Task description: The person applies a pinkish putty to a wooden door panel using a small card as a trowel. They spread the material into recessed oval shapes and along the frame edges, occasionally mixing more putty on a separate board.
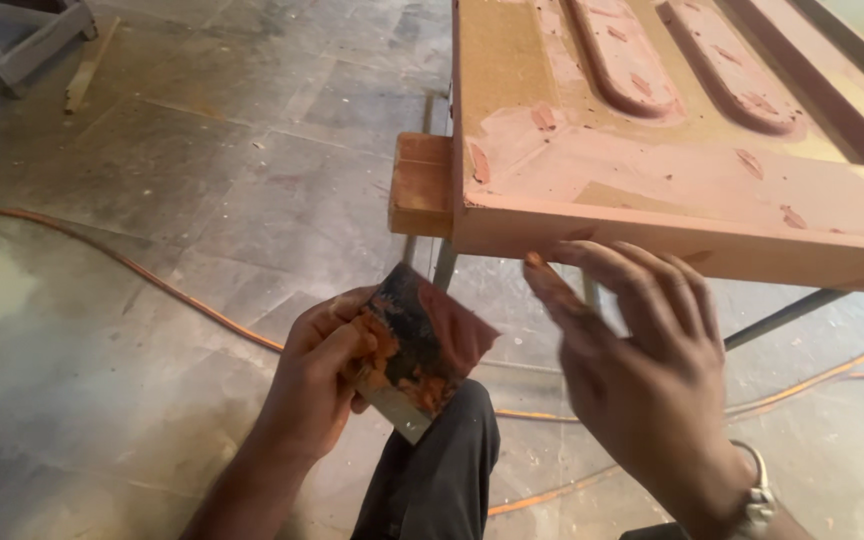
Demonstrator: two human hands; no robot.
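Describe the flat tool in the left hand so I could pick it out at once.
Start at the big carved wooden door panel lying flat at upper right, then drop below its near left corner. There the left hand pinches a flat putty scraper above a dark trouser knee. Its blade is smeared with reddish-brown filler, with bare metal only along its lower edge.

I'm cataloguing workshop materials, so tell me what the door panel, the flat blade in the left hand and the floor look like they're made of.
Door panel: looks like wood or fibreboard, matte tan, patched with dull pinkish filler.
Flat blade, held by the left hand: probably thin metal, judging by the pale bare edge at the bottom; the rest is caked with reddish-brown paste.
Floor: seemingly grey stone or concrete slabs, dusty, with visible joints.
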